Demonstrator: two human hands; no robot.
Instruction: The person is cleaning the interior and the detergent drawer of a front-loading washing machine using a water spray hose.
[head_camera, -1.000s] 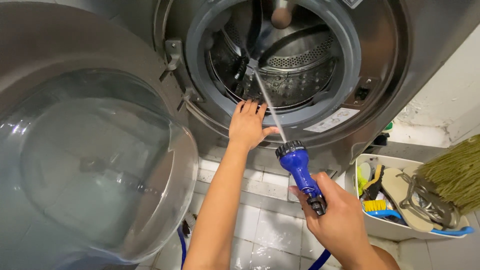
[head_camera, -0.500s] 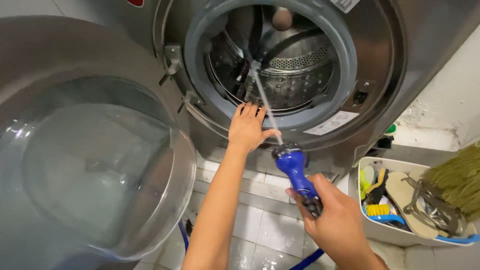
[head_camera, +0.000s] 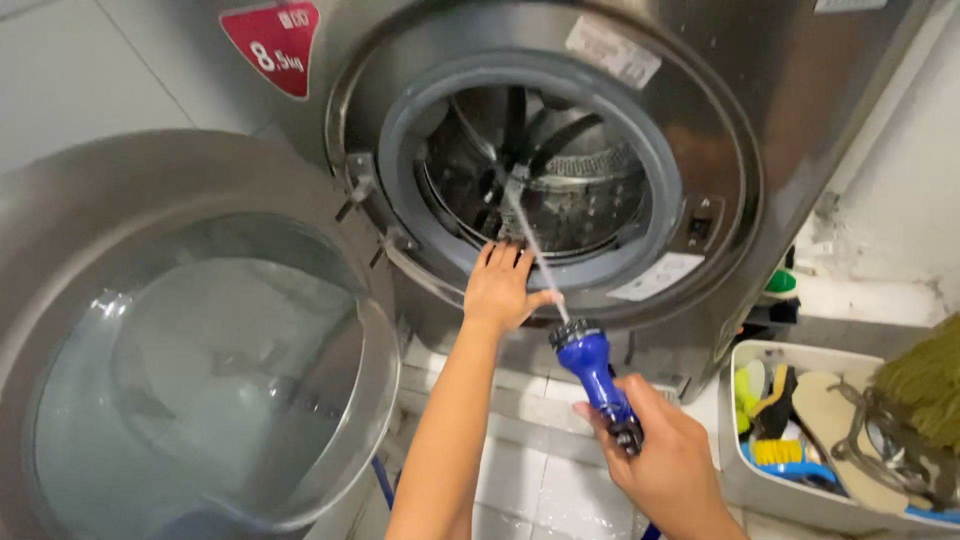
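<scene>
**A:** Standing right behind them here. Head view: right hand (head_camera: 665, 465) is wrapped tight round the grip of the blue spray nozzle (head_camera: 590, 365), down by the front of the washing machine (head_camera: 800, 90), and a thin water jet (head_camera: 530, 245) runs up from it into the drum (head_camera: 560, 190).

**B:** And the other one?

**A:** Left hand (head_camera: 503, 288) lies flat with fingers spread on the lower lip of the grey door seal (head_camera: 400, 170), gripping nothing. The glass door (head_camera: 210, 370) hangs wide open off the left edge of the opening.

**B:** Anything different from a second back?

**A:** Barely. The view has pulled back and tipped up, so the red sticker (head_camera: 272, 45) on the front panel shows now. Hands, nozzle and jet sit where they were, and the stream hits about the same spot inside. I'd say the rinsing is just carrying on.

**B:** Stuff around?

**A:** White bin (head_camera: 735, 470) of brushes and sandals at the right, on the wet tiled floor (head_camera: 540, 480).
</scene>
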